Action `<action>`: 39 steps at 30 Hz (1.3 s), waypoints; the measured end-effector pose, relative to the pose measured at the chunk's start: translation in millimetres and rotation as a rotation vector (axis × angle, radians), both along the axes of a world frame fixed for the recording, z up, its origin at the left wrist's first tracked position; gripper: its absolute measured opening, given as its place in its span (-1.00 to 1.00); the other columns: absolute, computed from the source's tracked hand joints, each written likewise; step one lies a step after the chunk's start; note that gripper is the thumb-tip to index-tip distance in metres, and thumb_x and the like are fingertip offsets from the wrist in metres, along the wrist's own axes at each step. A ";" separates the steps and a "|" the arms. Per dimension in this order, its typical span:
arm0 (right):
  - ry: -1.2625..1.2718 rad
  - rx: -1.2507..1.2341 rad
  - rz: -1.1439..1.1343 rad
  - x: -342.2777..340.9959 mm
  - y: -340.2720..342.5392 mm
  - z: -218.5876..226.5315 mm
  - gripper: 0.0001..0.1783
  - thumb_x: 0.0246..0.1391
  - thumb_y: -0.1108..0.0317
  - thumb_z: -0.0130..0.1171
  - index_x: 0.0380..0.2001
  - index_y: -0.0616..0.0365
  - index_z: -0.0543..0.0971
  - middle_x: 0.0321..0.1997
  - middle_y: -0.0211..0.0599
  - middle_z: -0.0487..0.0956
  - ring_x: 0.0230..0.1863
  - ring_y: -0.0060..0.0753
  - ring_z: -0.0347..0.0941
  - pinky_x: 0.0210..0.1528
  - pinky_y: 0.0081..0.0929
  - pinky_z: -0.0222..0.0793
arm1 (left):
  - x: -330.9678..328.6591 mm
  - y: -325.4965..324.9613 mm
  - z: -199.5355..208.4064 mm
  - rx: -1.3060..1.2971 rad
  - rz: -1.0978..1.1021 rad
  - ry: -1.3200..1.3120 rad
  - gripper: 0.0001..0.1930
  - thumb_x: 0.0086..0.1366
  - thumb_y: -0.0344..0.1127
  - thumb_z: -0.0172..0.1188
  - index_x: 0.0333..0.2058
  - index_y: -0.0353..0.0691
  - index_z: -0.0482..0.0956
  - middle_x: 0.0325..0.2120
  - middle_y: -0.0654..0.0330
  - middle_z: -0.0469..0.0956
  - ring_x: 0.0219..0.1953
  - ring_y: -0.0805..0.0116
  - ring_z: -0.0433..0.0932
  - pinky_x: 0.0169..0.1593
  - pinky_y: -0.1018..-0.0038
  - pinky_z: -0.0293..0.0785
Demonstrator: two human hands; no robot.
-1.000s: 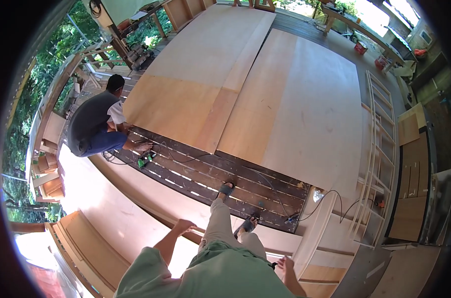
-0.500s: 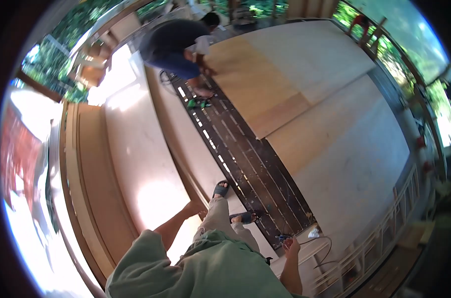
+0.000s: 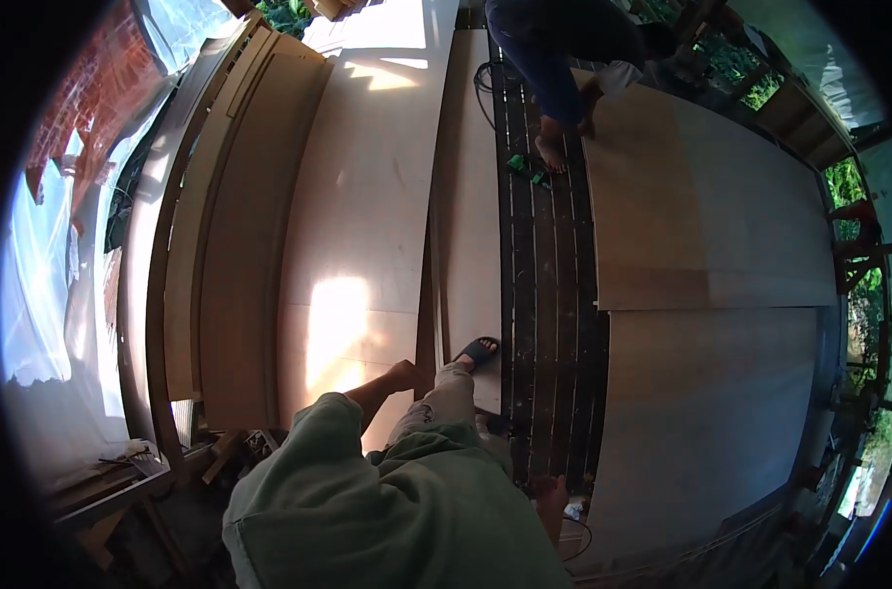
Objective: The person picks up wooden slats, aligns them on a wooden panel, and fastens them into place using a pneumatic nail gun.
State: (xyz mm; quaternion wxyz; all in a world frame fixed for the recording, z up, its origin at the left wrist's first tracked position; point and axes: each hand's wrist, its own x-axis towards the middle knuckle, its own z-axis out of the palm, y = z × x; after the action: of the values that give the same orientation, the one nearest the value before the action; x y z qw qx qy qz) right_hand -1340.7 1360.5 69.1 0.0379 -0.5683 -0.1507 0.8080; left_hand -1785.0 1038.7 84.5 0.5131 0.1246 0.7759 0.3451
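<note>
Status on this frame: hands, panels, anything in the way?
Left hand by pale panel, right hand low by slats; nothing visibly held. Plywood right of slats. Co-worker bent beside it; green tool on slats nearby.

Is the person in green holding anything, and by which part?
Nothing seems held: neither the left hand nor the right hand shows anything in its grasp.

Dark slatted floor (image 3: 545, 294), green item (image 3: 516, 163) lying on it, co-worker's foot (image 3: 552, 155) beside that
</note>
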 end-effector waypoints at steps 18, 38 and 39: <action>-0.403 0.180 -0.132 -156.0 -66.7 32.6 -0.62 0.15 0.03 -0.03 -0.41 0.16 0.48 -0.37 -0.28 0.55 -0.30 -0.31 0.52 -0.24 -0.30 0.44 | -163.1 85.1 26.8 -0.058 0.145 -0.129 -0.87 0.15 -0.35 0.08 -0.41 -0.26 0.54 -0.51 0.24 0.55 -0.48 0.44 0.50 -0.42 0.53 0.39; -0.524 0.202 -0.238 -168.7 -67.2 19.1 -0.67 0.12 0.06 0.03 -0.47 0.12 0.45 -0.45 -0.28 0.49 -0.43 -0.30 0.43 -0.38 -0.26 0.34 | -174.5 85.8 7.5 -0.094 0.001 -0.162 -0.86 0.15 -0.28 0.14 -0.39 -0.20 0.55 -0.46 0.25 0.58 -0.43 0.44 0.52 -0.35 0.51 0.43; -0.547 0.210 -0.282 -165.6 -64.8 17.8 -0.65 0.11 0.05 0.04 -0.52 0.13 0.46 -0.47 -0.27 0.49 -0.44 -0.31 0.43 -0.38 -0.27 0.35 | -171.9 90.0 3.6 -0.103 -0.034 -0.172 -0.87 0.14 -0.29 0.16 -0.38 -0.20 0.56 -0.45 0.25 0.58 -0.42 0.44 0.52 -0.35 0.51 0.44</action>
State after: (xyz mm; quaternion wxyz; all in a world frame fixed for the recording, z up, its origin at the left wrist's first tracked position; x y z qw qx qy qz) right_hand -1506.2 1295.7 86.8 0.1659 -0.7727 -0.1575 0.5921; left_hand -1956.9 1128.6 88.0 0.5893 0.0812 0.7436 0.3053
